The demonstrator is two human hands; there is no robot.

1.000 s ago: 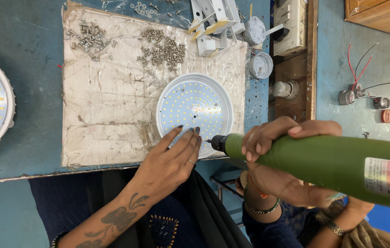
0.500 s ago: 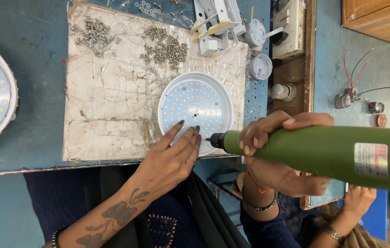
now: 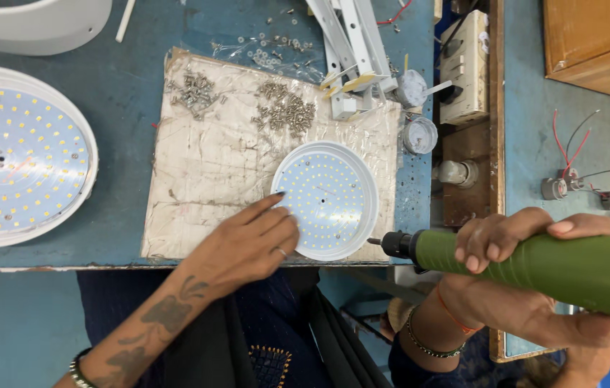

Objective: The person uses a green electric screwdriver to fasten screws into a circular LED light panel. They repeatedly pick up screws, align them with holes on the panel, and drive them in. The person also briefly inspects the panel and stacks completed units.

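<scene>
Blue bench (image 3: pixel 125 179) fills the view, with a big LED disc (image 3: pixel 21 154) at nine o'clock and a worn mat (image 3: pixel 211 165) in the middle. On the mat, toward four o'clock, sits the small LED lamp (image 3: pixel 326 197), its rim just short of the bench edge. Green driver (image 3: pixel 534 266) lies level at three o'clock, its bit at the lamp's lower right rim. Right hand (image 3: pixel 527 241) is wrapped tight around the driver's barrel. Left hand (image 3: pixel 247 244) lies flat with fingers loosely spread, fingertips on the lamp's rim at eight o'clock. Screws (image 3: pixel 287 111) lie piled at twelve o'clock. To drive well, I judge, press the lamp firmly and keep the bit square to the screw
</scene>
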